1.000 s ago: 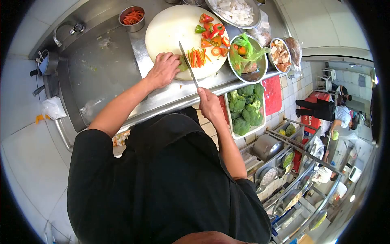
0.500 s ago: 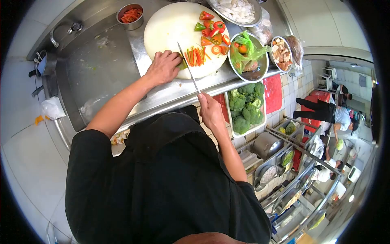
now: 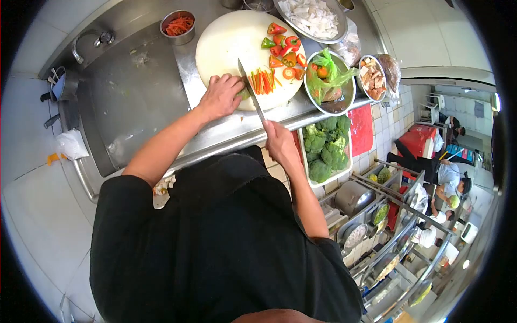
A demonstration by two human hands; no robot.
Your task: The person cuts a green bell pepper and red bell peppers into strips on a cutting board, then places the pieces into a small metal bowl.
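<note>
On a round white cutting board, my left hand presses with curled fingers on a green pepper piece, mostly covered by the fingertips. My right hand is closed around the handle of a kitchen knife. The blade lies across the board, right beside the left fingertips. Red and orange pepper strips lie in a row just right of the blade. Farther up the board is a group of larger pepper chunks, mostly red, with one green.
A steel sink is on the left. A cup of shredded carrot, a bowl with a green bag, a plate of white slices and a bowl of brown chunks surround the board. Broccoli sits below; other people work at right.
The view has shifted slightly, moving the counter a little right and down. Both hands stay at the board with the knife by the left fingertips. A person in the background has bent lower.
</note>
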